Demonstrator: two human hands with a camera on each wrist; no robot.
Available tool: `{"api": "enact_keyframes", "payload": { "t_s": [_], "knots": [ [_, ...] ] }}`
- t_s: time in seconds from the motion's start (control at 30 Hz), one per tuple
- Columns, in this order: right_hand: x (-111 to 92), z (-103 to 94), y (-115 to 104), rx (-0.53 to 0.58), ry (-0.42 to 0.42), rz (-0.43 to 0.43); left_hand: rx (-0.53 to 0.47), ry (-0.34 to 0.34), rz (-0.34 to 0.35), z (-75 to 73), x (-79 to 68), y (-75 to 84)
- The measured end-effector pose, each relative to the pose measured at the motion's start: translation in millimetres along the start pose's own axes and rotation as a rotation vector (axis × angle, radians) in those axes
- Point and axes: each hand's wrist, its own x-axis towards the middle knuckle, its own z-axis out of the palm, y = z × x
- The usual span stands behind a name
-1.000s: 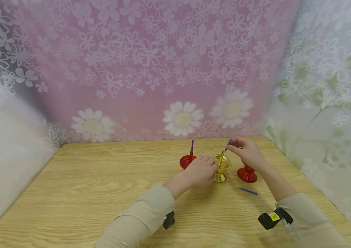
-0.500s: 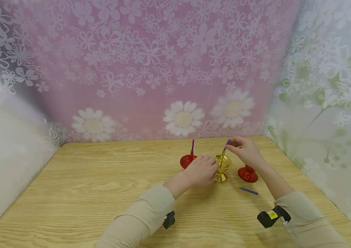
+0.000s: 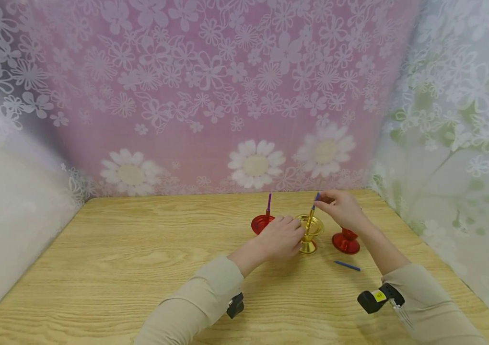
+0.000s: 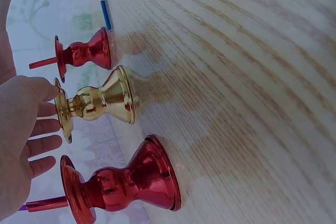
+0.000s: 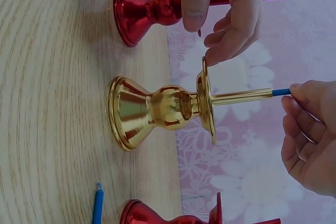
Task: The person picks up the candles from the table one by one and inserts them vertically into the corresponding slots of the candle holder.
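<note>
A gold candlestick (image 5: 170,106) with a dish and a slim upright tube stands on the table. My right hand (image 5: 312,135) pinches a blue candle (image 5: 281,92) between thumb and fingertips, its lower end at the top of the tube. In the head view, the candle (image 3: 317,197) leans slightly above the tube. My left hand (image 4: 26,129) is at the left side of the gold dish; a fingertip touches the rim in the right wrist view, the thumb apart from it. Left of it, a red candlestick (image 4: 126,184) carries a purple candle (image 3: 269,201).
Another red candlestick (image 3: 346,242), its tube bare, stands to the right, partly hidden by my right hand in the head view. A second blue candle (image 3: 347,266) lies on the table (image 3: 141,258) in front of it. Floral sheets (image 3: 184,120) surround the table.
My right hand has come slightly left and brought the blue candle from beside the tube onto the top of it. My left hand stays at the gold candlestick.
</note>
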Motion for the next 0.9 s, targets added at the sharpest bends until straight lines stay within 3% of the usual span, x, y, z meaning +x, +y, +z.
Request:
{"api": "enact_keyframes", "payload": {
  "t_s": [0.9],
  "knots": [
    [6.3,-3.2,0.7,-0.045,-0.02,-0.059,-0.023,-0.003,-0.007,0.1,1.6,0.0]
  ]
}}
